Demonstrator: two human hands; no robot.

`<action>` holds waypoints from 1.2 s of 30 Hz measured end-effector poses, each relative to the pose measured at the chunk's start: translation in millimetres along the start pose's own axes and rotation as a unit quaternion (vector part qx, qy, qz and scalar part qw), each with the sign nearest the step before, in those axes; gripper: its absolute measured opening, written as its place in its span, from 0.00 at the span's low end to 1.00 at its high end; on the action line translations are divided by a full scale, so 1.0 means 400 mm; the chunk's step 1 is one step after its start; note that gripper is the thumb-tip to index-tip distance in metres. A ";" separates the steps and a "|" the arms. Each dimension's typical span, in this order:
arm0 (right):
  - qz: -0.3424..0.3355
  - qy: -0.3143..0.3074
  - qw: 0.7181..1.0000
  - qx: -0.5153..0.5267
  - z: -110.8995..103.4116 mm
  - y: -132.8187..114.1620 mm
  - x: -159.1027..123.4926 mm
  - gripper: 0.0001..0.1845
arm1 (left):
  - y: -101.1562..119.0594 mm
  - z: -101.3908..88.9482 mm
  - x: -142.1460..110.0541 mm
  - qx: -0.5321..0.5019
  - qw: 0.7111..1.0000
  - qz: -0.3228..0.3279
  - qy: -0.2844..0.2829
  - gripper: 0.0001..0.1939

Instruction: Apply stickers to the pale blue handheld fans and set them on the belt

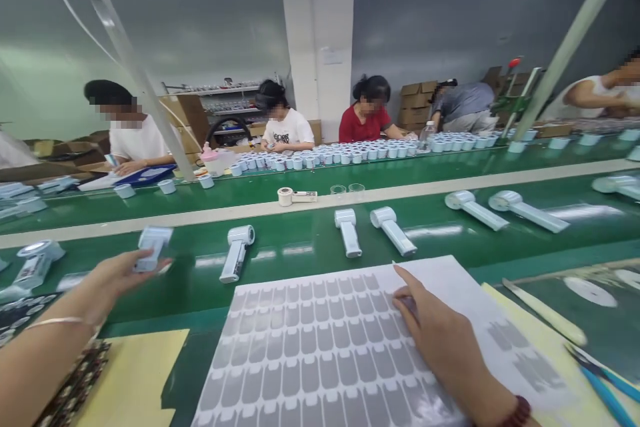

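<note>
My left hand [117, 273] is closed around a light-blue handheld fan [154, 240], with a round head and short handle, above the green conveyor belt. My right hand [435, 327] lies over a white sheet of grey rounded stickers [310, 347]. Its index finger is stretched toward the sheet's far edge, apart from the thumb, and a small pale bit shows at the fingertip. Between the hands, similar fans lie on the belt: one fan [237, 253] to the left, and a fan [349, 232] beside another fan [393, 230] beyond the sheet.
More fans [475, 209] lie to the right. A white fan [297, 197] and two clear rings [347, 191] sit on the divider. Several people work across the line behind rows of light-blue cups [345, 155]. Blue-handled pliers [607, 380] and a pale-handled knife [545, 312] lie at right.
</note>
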State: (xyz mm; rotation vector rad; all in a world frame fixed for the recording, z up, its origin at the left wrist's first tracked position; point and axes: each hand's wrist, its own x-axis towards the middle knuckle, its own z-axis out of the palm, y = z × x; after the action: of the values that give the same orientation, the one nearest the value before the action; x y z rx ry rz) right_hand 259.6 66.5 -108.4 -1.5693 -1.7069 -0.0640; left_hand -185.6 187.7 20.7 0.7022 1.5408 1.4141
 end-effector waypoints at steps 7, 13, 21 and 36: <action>0.072 0.023 0.986 0.150 -0.049 -0.022 0.019 0.20 | -0.036 0.096 -0.331 -0.213 0.974 -0.046 -0.067 0.26; 0.090 -0.005 0.951 0.297 -0.130 -0.116 0.010 0.23 | -0.166 0.128 -0.548 -0.178 0.958 -0.134 -0.179 0.18; 0.156 -0.200 0.812 0.525 -0.202 -0.320 -0.111 0.30 | -0.220 0.244 -0.671 -0.245 0.941 -0.216 -0.089 0.12; 0.202 -0.213 0.772 0.564 -0.157 -0.404 -0.134 0.27 | -0.246 0.252 -0.680 -0.360 0.888 -0.282 -0.040 0.04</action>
State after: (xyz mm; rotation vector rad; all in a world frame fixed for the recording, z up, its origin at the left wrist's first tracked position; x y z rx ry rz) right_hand 148.3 -47.5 -21.5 -0.9472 -1.1872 1.3764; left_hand 37.4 -21.0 -4.1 -0.1398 0.9157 1.3297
